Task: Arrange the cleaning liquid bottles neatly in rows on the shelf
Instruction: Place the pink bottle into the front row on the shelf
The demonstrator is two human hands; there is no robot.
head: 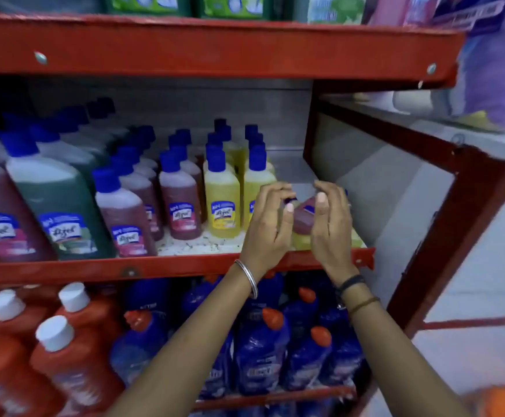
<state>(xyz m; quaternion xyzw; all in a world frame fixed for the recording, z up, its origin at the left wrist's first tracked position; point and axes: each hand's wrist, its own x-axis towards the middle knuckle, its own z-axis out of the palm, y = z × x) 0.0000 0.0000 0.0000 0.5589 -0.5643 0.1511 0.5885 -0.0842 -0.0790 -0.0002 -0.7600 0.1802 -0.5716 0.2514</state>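
The middle shelf [185,264] holds rows of blue-capped cleaning liquid bottles: large dark red and green bottles [55,203] on the left, small red bottles [180,203] in the middle, and yellow bottles [222,203] to their right. At the right end a small red bottle [303,219] lies tilted on top of fallen yellow bottles [300,241]. My left hand [270,219] curls around its blue cap. My right hand [332,219] is cupped against its other side, thumb on the bottle. A bit of blue shows behind the right hand's fingers.
A red steel frame [467,212] and a clear side panel close the right end of the shelf. The back right of the middle shelf is bare metal. The lower shelf holds orange bottles [49,350] and blue bottles [260,350]. Green packs stand on the shelf above.
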